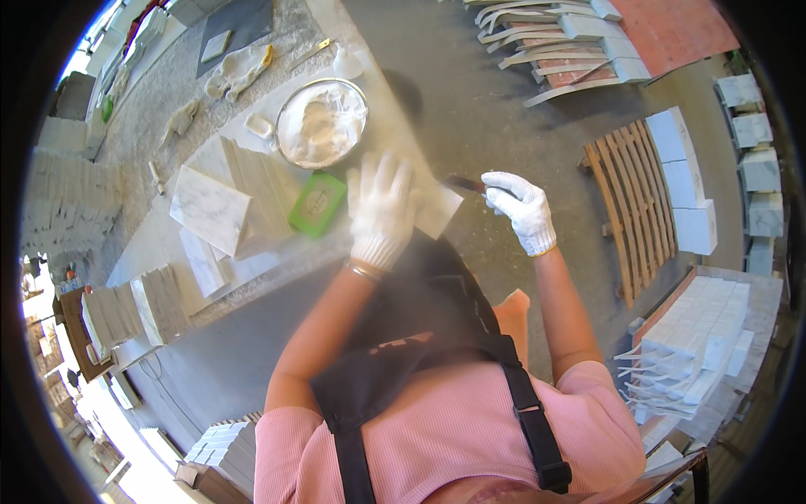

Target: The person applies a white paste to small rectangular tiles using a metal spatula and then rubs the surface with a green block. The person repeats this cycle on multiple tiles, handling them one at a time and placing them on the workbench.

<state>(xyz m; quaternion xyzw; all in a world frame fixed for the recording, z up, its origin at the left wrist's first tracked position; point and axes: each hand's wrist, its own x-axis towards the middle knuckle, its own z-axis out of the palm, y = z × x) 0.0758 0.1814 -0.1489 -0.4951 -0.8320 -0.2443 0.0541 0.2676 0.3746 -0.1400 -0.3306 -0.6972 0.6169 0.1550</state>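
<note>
The right hand (520, 212) is closed around a dark spatula (464, 182), its tip near the edge of the white slab (438, 207); the left hand (382, 206) is flat, fingers extended, holding nothing visible. A green box (318, 204) sits just beside it.

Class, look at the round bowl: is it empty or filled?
Not empty: lumpy white material spreads across the inside of the round bowl. Depth cannot be told.

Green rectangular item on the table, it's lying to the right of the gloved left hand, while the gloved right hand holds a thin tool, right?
Not quite: the head view shows the green rectangular item left of the gloved left hand. The gloved right hand does hold a thin tool.
</note>
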